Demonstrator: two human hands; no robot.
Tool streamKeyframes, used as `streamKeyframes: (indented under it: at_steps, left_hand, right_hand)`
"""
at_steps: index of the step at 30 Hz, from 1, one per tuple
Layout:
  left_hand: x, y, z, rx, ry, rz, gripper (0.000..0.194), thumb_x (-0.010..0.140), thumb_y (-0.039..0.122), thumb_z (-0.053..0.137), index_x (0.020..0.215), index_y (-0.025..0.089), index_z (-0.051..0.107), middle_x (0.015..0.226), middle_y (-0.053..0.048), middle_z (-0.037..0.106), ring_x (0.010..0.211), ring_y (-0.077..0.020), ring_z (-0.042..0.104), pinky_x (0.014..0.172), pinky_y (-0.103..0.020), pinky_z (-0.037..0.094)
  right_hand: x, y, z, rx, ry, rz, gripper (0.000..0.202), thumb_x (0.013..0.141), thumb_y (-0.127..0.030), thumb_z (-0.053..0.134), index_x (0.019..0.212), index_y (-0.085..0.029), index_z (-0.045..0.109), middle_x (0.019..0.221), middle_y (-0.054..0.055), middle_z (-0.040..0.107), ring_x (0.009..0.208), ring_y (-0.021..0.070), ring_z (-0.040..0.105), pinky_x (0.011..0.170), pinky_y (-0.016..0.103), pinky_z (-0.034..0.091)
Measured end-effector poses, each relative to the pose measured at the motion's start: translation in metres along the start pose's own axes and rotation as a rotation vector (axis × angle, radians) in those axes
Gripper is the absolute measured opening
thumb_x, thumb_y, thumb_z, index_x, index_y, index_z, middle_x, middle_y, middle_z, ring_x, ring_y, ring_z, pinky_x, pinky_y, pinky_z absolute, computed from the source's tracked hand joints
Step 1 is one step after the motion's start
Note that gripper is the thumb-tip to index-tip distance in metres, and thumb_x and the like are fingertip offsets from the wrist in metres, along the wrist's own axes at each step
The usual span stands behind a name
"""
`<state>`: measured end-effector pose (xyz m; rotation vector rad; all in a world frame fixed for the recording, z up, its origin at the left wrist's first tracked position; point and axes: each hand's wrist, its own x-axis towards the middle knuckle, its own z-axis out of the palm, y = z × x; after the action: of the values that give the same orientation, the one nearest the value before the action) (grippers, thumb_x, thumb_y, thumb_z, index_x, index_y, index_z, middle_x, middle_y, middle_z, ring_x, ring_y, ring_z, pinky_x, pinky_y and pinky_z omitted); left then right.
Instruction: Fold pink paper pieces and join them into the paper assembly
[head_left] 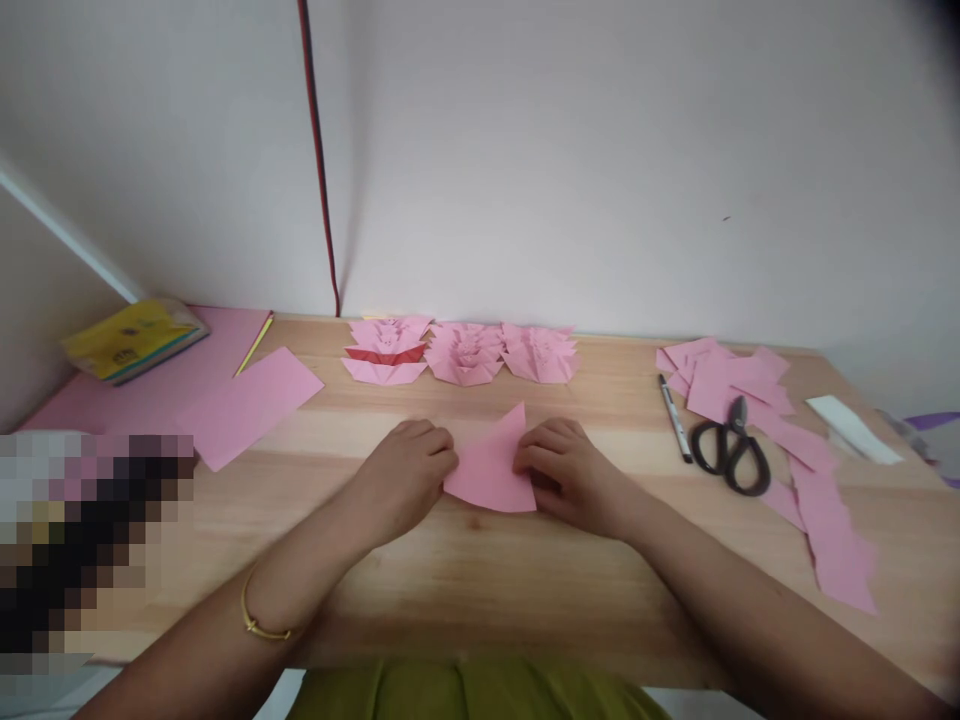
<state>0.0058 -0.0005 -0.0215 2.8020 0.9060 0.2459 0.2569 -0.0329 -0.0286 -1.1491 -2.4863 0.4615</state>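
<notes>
A pink paper sheet (491, 467) is held just above the middle of the wooden table, slightly bent, with one corner pointing up. My left hand (412, 475) pinches its left edge, fingers curled. On the opposite edge, my right hand (570, 475) grips the same paper between thumb and fingers. Behind the hands stand three groups of folded pink paper pieces (466, 355), and a red folded piece (385, 355) lies within the left group.
Black-handled scissors (731, 452), a pen (675, 420) and scattered pink paper pieces (825, 510) lie right, near a white strip (853, 430). On the left are larger pink sheets (251, 408), a yellow pencil (253, 345) and a yellow pouch (135, 338). A blurred patch covers the lower left.
</notes>
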Motion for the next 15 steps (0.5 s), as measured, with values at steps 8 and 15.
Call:
streamKeyframes:
  at_steps: [8,15]
  left_hand:
    - [0.001,-0.001,-0.009,-0.167,0.005,-0.08,0.013,0.083,0.019,0.051,0.075,0.017,0.061,0.083,-0.006,0.058,0.082,-0.0177,0.052,0.074,-0.032,0.04]
    - [0.002,-0.002,-0.005,-0.237,0.02,-0.206,0.016,0.082,0.017,0.049,0.069,0.015,0.057,0.087,-0.006,0.057,0.087,-0.019,0.051,0.077,-0.034,0.04]
  right_hand:
    - [0.001,0.004,0.004,0.051,0.054,0.037,0.011,0.086,-0.025,0.053,0.081,-0.019,0.059,0.087,0.007,0.061,0.084,0.0182,0.052,0.078,0.034,0.036]
    - [0.006,0.004,0.015,0.032,0.166,0.14,0.02,0.086,-0.026,0.05,0.068,-0.017,0.052,0.091,0.009,0.058,0.086,0.0201,0.051,0.076,0.035,0.038]
